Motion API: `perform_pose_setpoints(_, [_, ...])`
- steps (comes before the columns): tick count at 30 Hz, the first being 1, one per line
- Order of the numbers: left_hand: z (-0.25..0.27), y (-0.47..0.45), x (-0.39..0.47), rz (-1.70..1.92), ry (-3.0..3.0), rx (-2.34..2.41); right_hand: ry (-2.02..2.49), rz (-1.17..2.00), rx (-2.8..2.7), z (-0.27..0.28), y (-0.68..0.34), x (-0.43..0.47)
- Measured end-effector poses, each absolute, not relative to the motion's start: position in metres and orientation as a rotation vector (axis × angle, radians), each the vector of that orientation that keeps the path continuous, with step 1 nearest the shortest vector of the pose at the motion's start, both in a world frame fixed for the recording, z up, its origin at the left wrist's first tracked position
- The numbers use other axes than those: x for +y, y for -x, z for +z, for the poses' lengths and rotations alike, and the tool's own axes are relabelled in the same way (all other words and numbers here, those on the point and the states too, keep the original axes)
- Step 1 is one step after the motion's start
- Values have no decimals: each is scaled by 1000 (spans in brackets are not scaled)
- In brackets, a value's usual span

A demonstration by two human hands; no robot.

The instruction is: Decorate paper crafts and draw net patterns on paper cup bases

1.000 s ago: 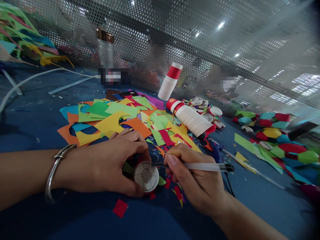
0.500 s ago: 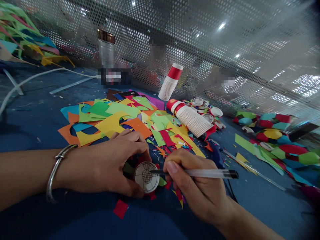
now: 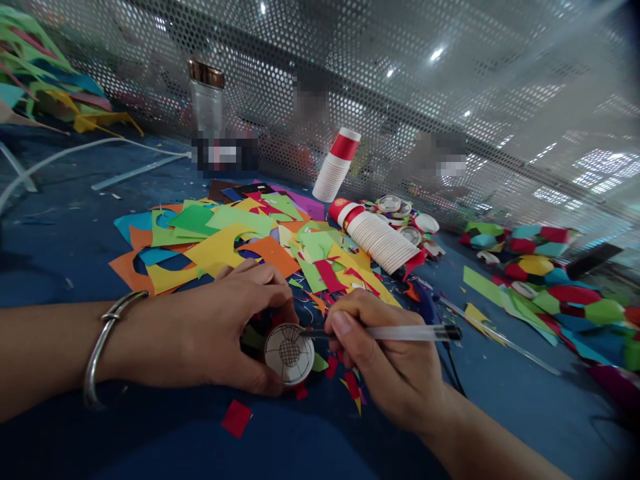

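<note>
My left hand (image 3: 240, 327), below a wrist with a silver bangle (image 3: 103, 347), grips a small paper cup (image 3: 289, 355) between thumb and fingers. The cup's white round face points up at me and carries black lines: a cross-hatched circle in the centre with curved lines running out to the rim. Closed round a black-tipped pen (image 3: 400, 333) with a clear barrel is my right hand (image 3: 380, 353). The pen's point touches the upper right part of the white face. Red and green paper pieces show around the cup; its sides are mostly hidden by my left fingers.
Coloured paper scraps (image 3: 225, 233) are heaped behind my hands. One cup stack (image 3: 336, 167) stands tilted and another stack (image 3: 383, 237) lies down. Paper patchwork balls (image 3: 570, 300) sit at right. A bottle (image 3: 207, 100) stands before the perforated metal screen (image 3: 350, 87).
The pen tip has shifted up along the white face, and extra lines show above the hatched circle. Both hands keep their hold; the whole view has slid slightly left.
</note>
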State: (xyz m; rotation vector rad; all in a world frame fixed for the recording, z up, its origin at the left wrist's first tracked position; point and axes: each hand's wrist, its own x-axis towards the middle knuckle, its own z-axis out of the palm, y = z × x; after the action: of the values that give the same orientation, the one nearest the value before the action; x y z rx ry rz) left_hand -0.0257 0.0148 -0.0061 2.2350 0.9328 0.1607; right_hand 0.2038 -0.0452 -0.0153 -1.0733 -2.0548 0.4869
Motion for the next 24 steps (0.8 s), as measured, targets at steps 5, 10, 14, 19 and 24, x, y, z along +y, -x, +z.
perform_pose_setpoints(5, [-7,26,15,180,-2238,927,1049,462,-2072,-16,-203,-46])
perform_pose_setpoints(10, [-9,25,14,216,-2254,947,1078,475,-2041,-17,-205,-47])
perform_pose_setpoints(14, [-12,24,12,235,-2247,974,1072,493,-2036,-17,-206,-49])
perform_pose_setpoints(19, [-13,23,13,240,-2251,970,1062,508,-2062,-14,-202,-50])
perform_pose_setpoints(24, [-13,23,13,239,-2233,975,1030,484,-2101,-11,-200,-50])
